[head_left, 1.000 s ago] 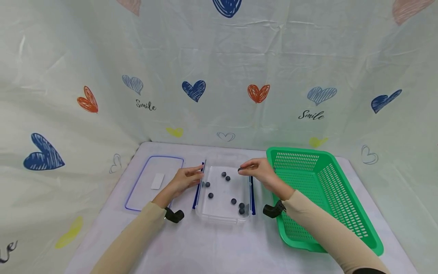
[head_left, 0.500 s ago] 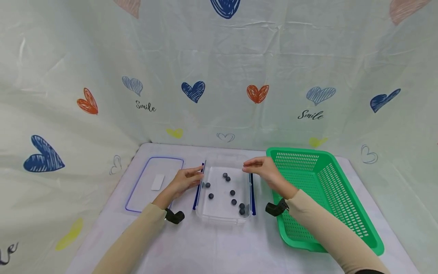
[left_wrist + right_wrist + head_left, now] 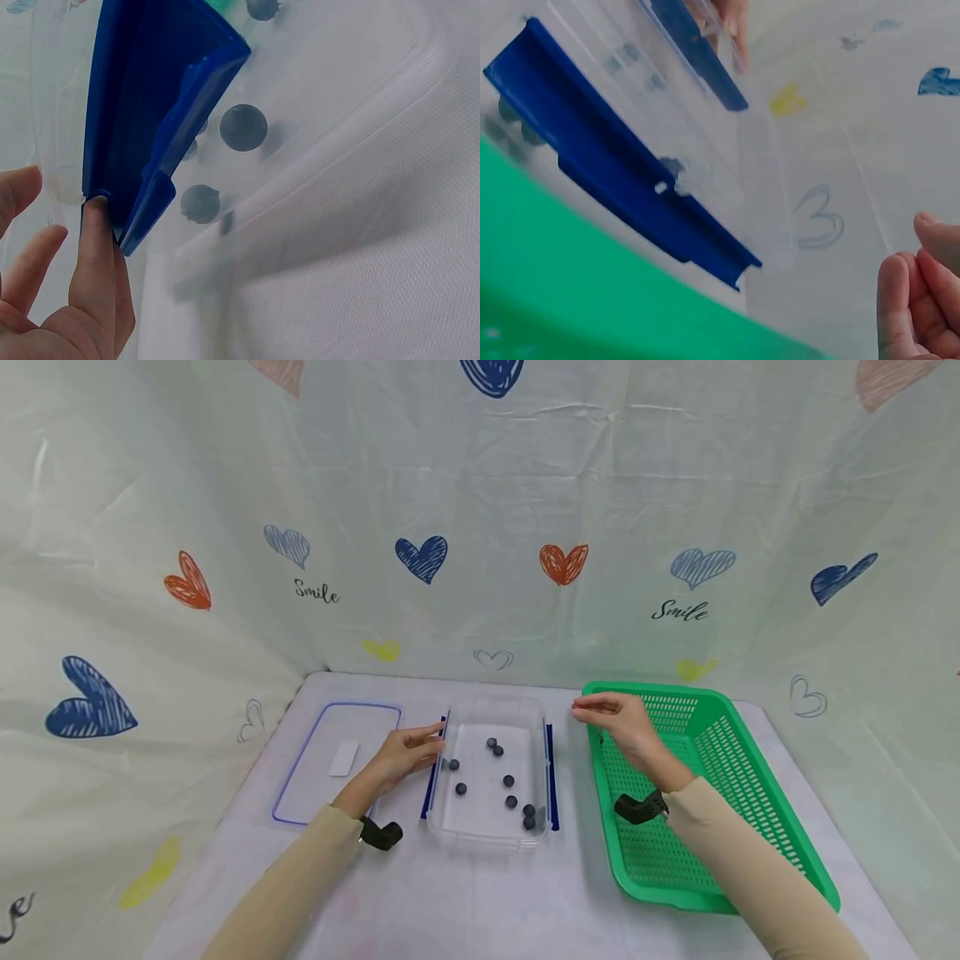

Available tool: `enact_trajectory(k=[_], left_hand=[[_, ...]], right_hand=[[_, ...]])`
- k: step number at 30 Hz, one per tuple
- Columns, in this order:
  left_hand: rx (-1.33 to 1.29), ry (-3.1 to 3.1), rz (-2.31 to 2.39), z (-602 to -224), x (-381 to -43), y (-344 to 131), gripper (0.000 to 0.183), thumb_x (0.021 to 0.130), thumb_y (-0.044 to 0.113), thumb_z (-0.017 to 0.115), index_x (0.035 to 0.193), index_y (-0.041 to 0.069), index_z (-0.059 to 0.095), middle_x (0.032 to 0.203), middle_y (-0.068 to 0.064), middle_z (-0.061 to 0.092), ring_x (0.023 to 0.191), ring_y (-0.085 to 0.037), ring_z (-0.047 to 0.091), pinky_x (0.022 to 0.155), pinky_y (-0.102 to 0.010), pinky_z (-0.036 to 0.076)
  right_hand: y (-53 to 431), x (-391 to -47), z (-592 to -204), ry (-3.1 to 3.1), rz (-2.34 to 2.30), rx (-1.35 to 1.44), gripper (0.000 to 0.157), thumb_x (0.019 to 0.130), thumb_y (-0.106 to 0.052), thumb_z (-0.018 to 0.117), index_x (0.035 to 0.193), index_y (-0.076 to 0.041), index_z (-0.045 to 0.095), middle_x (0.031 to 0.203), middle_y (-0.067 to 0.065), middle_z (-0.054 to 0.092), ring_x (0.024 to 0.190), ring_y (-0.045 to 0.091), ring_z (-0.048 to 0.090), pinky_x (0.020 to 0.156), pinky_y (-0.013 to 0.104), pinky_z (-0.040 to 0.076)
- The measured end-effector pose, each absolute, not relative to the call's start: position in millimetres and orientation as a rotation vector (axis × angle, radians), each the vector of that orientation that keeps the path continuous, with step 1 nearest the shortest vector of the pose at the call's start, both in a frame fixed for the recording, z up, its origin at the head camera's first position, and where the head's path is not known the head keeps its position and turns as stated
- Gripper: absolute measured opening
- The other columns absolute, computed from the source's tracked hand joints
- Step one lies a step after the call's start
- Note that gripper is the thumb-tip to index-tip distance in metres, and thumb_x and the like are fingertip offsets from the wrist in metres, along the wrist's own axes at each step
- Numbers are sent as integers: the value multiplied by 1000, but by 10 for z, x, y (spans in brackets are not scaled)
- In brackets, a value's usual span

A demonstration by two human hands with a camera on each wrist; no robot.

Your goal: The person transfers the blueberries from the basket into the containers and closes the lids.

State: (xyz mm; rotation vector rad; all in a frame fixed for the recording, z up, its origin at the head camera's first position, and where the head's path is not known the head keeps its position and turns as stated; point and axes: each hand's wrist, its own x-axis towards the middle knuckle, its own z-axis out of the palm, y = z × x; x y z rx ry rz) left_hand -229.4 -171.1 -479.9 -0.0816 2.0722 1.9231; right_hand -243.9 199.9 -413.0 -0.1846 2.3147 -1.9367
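In the head view a clear plastic box (image 3: pixel 487 818) with blue side latches sits mid-table, several dark blueberries (image 3: pixel 461 789) spread over its floor. My left hand (image 3: pixel 397 760) rests at its left side. Up close in the left wrist view, a fingertip touches the hanging blue latch (image 3: pixel 150 97), and the fingers look mostly straight. Over the near-left part of the green basket (image 3: pixel 660 897), my right hand (image 3: pixel 630 727) is raised with its fingers together. The right wrist view shows the right thumb (image 3: pixel 936 236) apart from the fingers, and no thing is visible between them.
Left of the box lies a clear lid (image 3: pixel 311 768) edged in blue, with a white rectangular piece (image 3: pixel 344 758) on it. A heart-printed sheet (image 3: pixel 487 610) hangs behind the table. The basket's left rim stands close to the box's right latch (image 3: pixel 552 777).
My right hand let go of a blueberry, which now lies in the box, and then moved right to above the basket. The left hand stayed at the box's left side.
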Motion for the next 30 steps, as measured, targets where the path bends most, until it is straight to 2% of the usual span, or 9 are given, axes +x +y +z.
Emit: enact_trajectory(k=[3,6,9,12,20,27,30], left_hand=[[-89,2068,1928,-4812,-2295,-1716,50,95,12,70,142,9,56,130,-19,60,116,-24,62,95,-30,54],[-91,2070,1926,-4825,-2299,-1720,50,94,13,71,142,10,56,130,-19,60,115,-23,62,95,-29,55],[-91,2076,1921,-4835,-2301,-1726,50,94,14,71,142,11,57,131,-20,60,116,-24,62,95,-29,54],[-89,2075,1922,-4837,-2302,-1728,50,95,13,71,142,10,56,132,-21,59,117,-25,62,95,-30,54],[-88,2074,1931,-4817,-2291,-1717,49,95,12,71,142,10,57,129,-18,61,117,-25,62,95,-30,54],[-94,2073,1942,-4822,-2292,-1713,49,94,13,72,141,10,57,126,-16,62,114,-23,63,94,-30,55],[-81,2072,1938,-4823,-2295,-1712,50,94,13,71,142,9,56,129,-19,60,115,-23,62,95,-31,55]], right_hand=[[2109,-2449,-4146,2318,-1975,-181,47,92,-15,75,125,13,60,109,7,72,97,9,67,96,33,54],[2204,-2459,-4165,2329,-1982,-171,50,93,-18,74,128,13,58,104,-3,72,98,9,65,95,29,54],[2288,-2471,-4198,2338,-1967,-149,53,94,-19,72,132,14,55,103,-8,71,99,7,64,93,24,53],[2358,-2490,-4249,2344,-1958,-136,54,95,-18,71,134,14,52,104,-10,69,100,6,64,95,25,53],[2475,-2544,-4413,2398,-1946,-139,50,95,-14,71,132,14,54,113,-2,69,100,3,63,96,26,53],[2554,-2608,-4598,2485,-1846,-62,46,94,-16,72,129,11,59,121,15,68,95,-1,63,107,49,45],[2583,-2631,-4685,2526,-1781,-33,43,94,-15,72,127,10,61,121,18,68,95,0,62,107,51,45]])
